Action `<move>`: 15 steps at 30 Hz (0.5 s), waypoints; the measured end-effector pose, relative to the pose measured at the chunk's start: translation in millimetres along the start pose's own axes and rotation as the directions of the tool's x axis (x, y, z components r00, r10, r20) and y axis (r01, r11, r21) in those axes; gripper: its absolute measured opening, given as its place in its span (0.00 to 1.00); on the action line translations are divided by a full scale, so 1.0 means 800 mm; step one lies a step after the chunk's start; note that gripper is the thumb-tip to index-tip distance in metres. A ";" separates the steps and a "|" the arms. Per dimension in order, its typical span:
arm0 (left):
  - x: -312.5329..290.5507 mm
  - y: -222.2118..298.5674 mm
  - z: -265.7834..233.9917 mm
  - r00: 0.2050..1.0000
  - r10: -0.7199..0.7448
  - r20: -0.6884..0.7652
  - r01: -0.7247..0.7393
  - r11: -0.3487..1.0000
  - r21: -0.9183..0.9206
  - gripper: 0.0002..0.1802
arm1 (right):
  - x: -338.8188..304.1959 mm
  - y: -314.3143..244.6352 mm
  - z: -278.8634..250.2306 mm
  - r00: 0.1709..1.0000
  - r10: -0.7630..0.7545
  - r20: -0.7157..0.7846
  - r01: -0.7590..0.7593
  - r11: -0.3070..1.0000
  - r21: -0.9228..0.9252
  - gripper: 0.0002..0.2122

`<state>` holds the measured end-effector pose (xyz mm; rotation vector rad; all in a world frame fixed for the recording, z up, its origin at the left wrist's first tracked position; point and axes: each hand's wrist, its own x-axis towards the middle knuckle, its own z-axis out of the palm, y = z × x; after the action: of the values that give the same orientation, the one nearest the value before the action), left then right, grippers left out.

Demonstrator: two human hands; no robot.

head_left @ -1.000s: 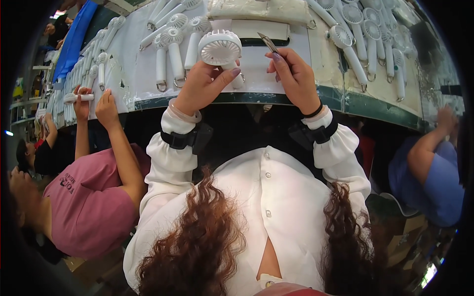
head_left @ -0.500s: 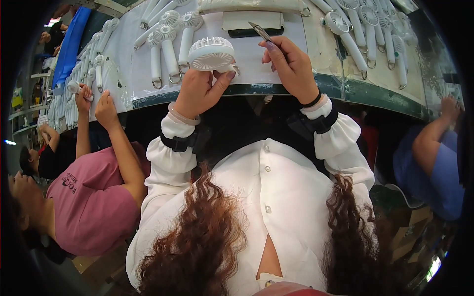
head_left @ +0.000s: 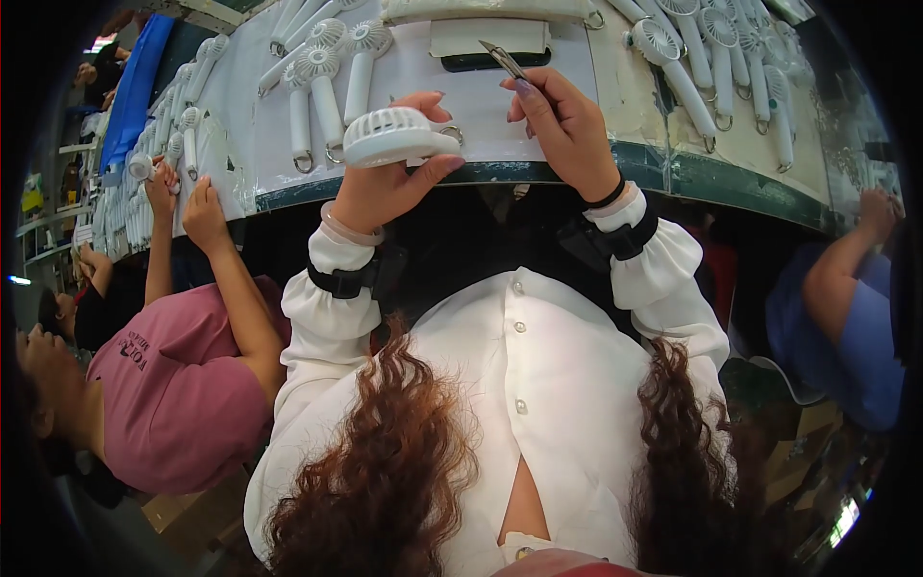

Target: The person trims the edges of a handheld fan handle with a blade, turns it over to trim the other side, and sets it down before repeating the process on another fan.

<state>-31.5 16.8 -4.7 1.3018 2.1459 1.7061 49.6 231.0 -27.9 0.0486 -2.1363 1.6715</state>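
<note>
1. Fan in your left hand, fingers and thumb closed round it, held near the green table edge.
2. Its head is toward your left, seen nearly edge-on. Long axis appears to run rightward, ring end toward your other hand; fingers and foreshortening make this uncertain.
3. Your right hand is pinched on a pointed metal tool, tip angled forward and left. Fan lies leftward of that hand and nearer your body than the tip; the two are apart.
4. Open room: white sheet between your hands.
5. Bounds: loose fans just beyond and left; another pile well right.
</note>
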 end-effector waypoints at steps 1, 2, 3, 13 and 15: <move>0.000 0.001 0.001 0.999 -0.037 -0.011 0.036 0.998 -0.057 0.16 | 0.000 -0.001 0.000 1.000 0.000 -0.003 0.000 1.000 0.003 0.10; 0.000 -0.002 0.001 0.999 -0.037 -0.010 0.037 0.998 -0.057 0.16 | 0.000 -0.001 0.000 1.000 0.001 -0.006 0.000 1.000 0.006 0.10; 0.001 -0.008 0.002 1.000 0.002 0.009 -0.002 1.000 0.031 0.16 | 0.000 -0.002 -0.001 1.000 0.002 -0.007 -0.002 1.000 0.006 0.10; 0.031 -0.026 0.017 0.966 -0.258 0.010 0.250 0.946 0.205 0.18 | 0.002 0.001 0.002 1.000 -0.012 -0.028 0.013 1.000 0.006 0.10; 0.041 -0.029 0.015 0.965 -0.261 0.028 0.252 0.951 0.181 0.18 | 0.001 0.001 0.001 0.999 -0.016 -0.035 0.016 1.000 -0.002 0.10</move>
<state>-58.4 47.6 -15.2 1.0316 2.3594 1.3961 48.2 230.3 -28.6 0.0359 -2.1064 1.6488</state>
